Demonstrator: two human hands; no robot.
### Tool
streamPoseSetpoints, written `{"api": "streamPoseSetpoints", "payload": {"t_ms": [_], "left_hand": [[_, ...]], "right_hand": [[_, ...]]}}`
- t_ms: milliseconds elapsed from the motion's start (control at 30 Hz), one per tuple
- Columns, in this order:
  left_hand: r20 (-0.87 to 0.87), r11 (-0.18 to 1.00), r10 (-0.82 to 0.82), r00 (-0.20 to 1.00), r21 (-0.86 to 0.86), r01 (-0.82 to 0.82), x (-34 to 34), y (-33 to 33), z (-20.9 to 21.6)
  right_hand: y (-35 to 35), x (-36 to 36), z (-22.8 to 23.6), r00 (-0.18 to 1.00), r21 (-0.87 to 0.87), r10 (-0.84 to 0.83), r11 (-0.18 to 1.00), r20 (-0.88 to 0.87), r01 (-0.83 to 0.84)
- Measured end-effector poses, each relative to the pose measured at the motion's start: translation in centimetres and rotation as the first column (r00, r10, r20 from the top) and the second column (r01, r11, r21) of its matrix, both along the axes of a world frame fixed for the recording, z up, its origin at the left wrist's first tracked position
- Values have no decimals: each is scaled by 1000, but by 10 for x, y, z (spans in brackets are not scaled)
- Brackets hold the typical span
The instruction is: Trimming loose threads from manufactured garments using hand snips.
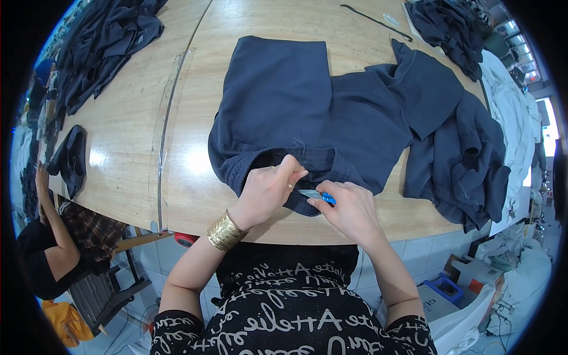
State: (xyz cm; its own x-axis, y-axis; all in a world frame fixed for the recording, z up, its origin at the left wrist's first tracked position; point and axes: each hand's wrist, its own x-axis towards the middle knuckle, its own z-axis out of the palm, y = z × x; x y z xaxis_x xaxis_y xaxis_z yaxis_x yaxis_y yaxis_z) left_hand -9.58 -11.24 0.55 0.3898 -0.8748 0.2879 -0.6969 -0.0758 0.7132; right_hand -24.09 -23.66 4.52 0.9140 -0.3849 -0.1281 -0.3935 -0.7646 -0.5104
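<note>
A dark navy pair of trousers (278, 89) with a gathered elastic waistband (343, 165) lies on the table in front of me, its waist opening toward me. Over that opening is my left hand (264, 190), thumb and fingers pinched together; whatever sits between the fingertips is too small to make out. Close beside it, my right hand (349, 210) grips small blue-handled thread snips (327, 198). Their pointed metal blades aim left, toward the left fingertips, just above the waistband's near edge.
More dark garments (458, 160) are heaped at the right, with others (106, 41) at the far left and far right. A black cord (378, 22) lies at the back. A seam (171, 112) crosses the wooden table (124, 130). A co-worker's arm (56, 219) reaches in at left.
</note>
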Motion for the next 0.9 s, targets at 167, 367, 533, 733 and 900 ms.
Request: {"api": "streamPoseSetpoints", "payload": {"t_ms": [167, 367, 533, 733, 900], "left_hand": [[6, 998, 18, 1000, -52, -17, -1, 1, -4], [-83, 994, 68, 994, -84, -75, -5, 14, 5], [-364, 931, 98, 926, 361, 44, 11, 79, 63], [-455, 460, 68, 888, 804, 377, 35, 143, 66], [-689, 790, 229, 688, 544, 282, 14, 111, 46]], "right_hand": [[-3, 5, 7, 996, 41, 18, 999, -84, -15], [-11, 14, 17, 965, 117, 70, 992, -252, -41], [-20, -1, 18, 996, 173, 34, 985, -85, -18], [-20, 5, 23, 973, 321, -184, 938, 139, 131], [17, 39, -12, 950, 350, -54, 935, 307, -60]]}}
